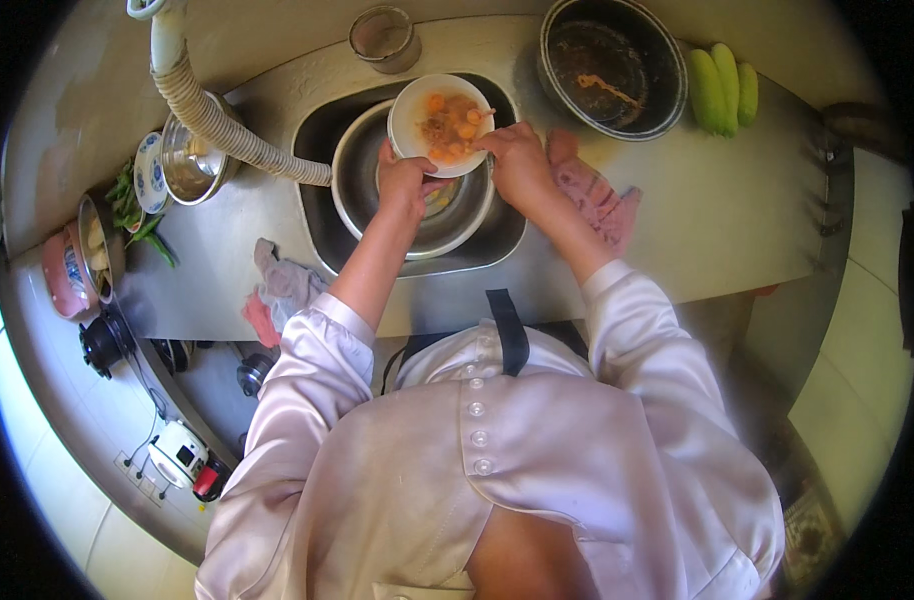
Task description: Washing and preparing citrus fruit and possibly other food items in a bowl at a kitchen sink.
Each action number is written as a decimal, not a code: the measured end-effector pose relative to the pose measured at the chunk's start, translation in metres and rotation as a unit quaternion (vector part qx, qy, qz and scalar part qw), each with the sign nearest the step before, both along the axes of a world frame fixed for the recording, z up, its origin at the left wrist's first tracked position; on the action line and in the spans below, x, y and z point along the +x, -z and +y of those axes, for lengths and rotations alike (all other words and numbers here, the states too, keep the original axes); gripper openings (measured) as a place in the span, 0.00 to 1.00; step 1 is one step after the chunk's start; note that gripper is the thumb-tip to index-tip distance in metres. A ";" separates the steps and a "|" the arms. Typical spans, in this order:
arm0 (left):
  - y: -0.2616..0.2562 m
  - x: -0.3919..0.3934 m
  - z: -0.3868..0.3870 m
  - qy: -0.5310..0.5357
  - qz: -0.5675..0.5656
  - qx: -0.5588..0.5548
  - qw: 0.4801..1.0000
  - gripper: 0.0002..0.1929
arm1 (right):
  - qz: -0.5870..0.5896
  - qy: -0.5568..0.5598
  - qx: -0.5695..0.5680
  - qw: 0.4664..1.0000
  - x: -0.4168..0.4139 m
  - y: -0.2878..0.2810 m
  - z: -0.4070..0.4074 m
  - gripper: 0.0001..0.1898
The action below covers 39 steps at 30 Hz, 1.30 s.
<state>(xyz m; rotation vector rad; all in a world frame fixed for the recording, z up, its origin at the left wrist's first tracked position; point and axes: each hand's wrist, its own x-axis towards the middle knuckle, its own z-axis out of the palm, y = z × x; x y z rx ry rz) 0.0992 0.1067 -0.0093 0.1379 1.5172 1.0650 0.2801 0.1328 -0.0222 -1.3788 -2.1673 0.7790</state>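
My left hand [406, 180] grips the lower left rim of a white bowl [403, 124] above the sink. Orange pieces of food [453, 129] in a brownish liquid lie in the bowl. At its lower right rim is my right hand [518, 166], fingers closed together near the food; whether they pinch the rim or something in the bowl cannot be told. Beneath the bowl, a large round metal basin [427, 244] stands in the sink [320, 232], with some yellowish pieces partly visible in it.
A ribbed hose [232, 139] reaches the basin from the left. Behind stand a glass jar [383, 41] and a dark pot [614, 71]. Green gourds [716, 90] and a pink cloth [596, 195] lie right. Left are a steel bowl [194, 161], green peppers [153, 236] and a grey rag [288, 281].
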 end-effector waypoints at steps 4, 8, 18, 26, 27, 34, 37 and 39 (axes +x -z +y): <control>0.003 -0.003 -0.002 0.009 0.012 0.019 1.000 0.40 | -0.035 -0.043 -0.009 0.998 -0.002 -0.001 -0.004 0.22; 0.002 -0.004 -0.002 0.010 0.015 0.038 0.999 0.41 | -0.086 -0.066 0.023 0.994 -0.011 -0.005 -0.010 0.25; 0.013 -0.001 -0.001 -0.009 0.022 0.053 0.998 0.47 | -0.117 -0.057 0.042 0.991 -0.001 -0.009 -0.013 0.22; 0.006 0.006 0.000 -0.006 0.044 0.040 0.998 0.46 | -0.091 0.024 0.040 0.995 0.009 -0.003 -0.007 0.19; 0.005 0.006 -0.001 0.003 0.044 0.046 0.998 0.46 | -0.050 0.026 0.036 0.998 0.008 -0.002 -0.004 0.22; -0.003 0.004 -0.002 0.020 0.021 0.025 0.999 0.42 | 0.002 -0.082 0.037 0.996 -0.010 0.001 0.026 0.35; -0.001 0.002 -0.003 0.025 0.023 0.020 0.999 0.46 | -0.044 -0.092 -0.007 0.995 -0.017 -0.003 0.033 0.35; -0.006 0.003 -0.004 0.028 0.021 0.017 0.999 0.45 | -0.071 -0.107 -0.010 0.992 -0.023 0.002 0.034 0.36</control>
